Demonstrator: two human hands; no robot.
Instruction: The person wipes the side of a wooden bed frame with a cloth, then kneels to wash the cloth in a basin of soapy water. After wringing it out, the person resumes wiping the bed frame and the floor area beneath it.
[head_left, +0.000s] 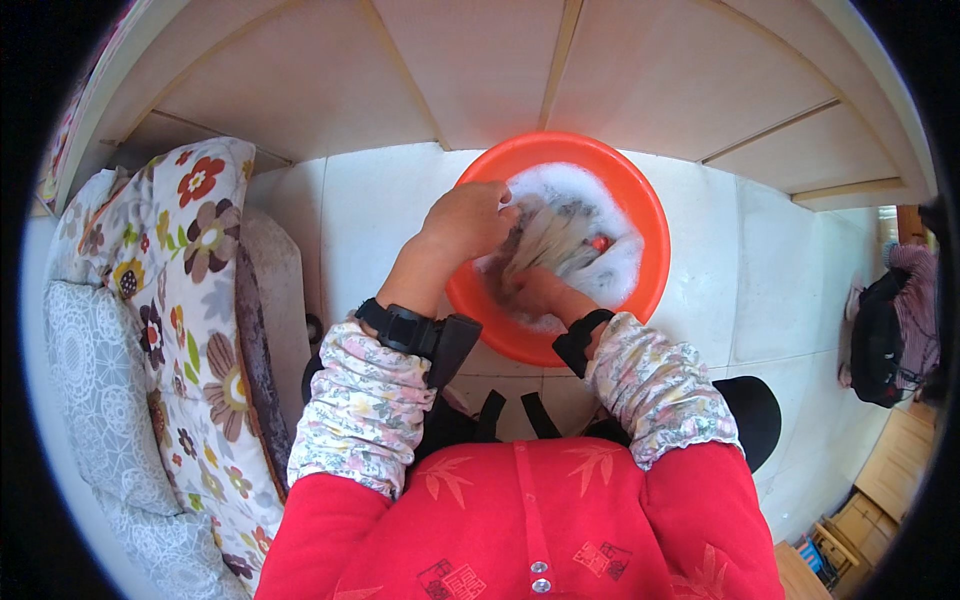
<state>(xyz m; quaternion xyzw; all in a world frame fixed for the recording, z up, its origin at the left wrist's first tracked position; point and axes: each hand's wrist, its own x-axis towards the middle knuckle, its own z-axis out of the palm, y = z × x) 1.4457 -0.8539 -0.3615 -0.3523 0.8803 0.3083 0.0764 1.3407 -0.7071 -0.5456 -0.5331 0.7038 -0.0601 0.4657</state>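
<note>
An orange-red plastic basin (656, 247) of sudsy water stands on the floor before me. White foam (621, 279) surrounds a soaked beige-and-grey piece of fabric (551, 238), which looks shaggy or blurred by motion. My left hand (472, 219) is over the basin's left side, its curled fingers gripping the fabric's upper left edge. Lower down, my right hand (536, 291) is partly in the suds and grips the fabric's near end; its fingertips are hidden. A small red round thing (601, 244) shows at the fabric's right side.
Pale panelled furniture (480, 67) rises just beyond the basin. On my left is a seat with a flower-patterned cushion (210, 240) and a grey patterned cushion (101, 390). A black bag (877, 337) and striped cloth (916, 315) are at right, above wooden furniture (896, 450).
</note>
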